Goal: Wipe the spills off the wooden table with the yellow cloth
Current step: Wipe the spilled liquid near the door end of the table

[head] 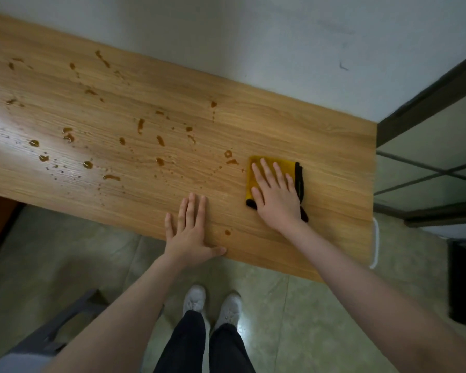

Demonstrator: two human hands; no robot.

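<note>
From the head camera, looking down, the right hand lies flat on the yellow cloth, fingers straight and slightly spread, palm pressing the folded cloth against the desk. The hand covers most of the cloth; yellow shows beyond the fingertips and along the thumb side, and a black edging shows on the side toward the desk's right end. The left hand rests open on the bare wood near the front edge, fingers straight and close together, thumb stretched out along the edge. It holds nothing. The two hands are apart, the left nearer the person.

Brown spills dot the desk in drops and short streaks, from just beside the cloth across to the far left end (the closest ones, a small ring and a streak, sit just off the cloth's left corner). One lone drop lies between the two hands, near the front edge.

The desk is a long wooden board with a visible grain, set against a pale wall. A white cord hangs off its right end. Beyond that end stands a dark-framed glass panel. Below are a tiled floor, the person's dark trousers and white shoes, and a grey frame at lower left.
</note>
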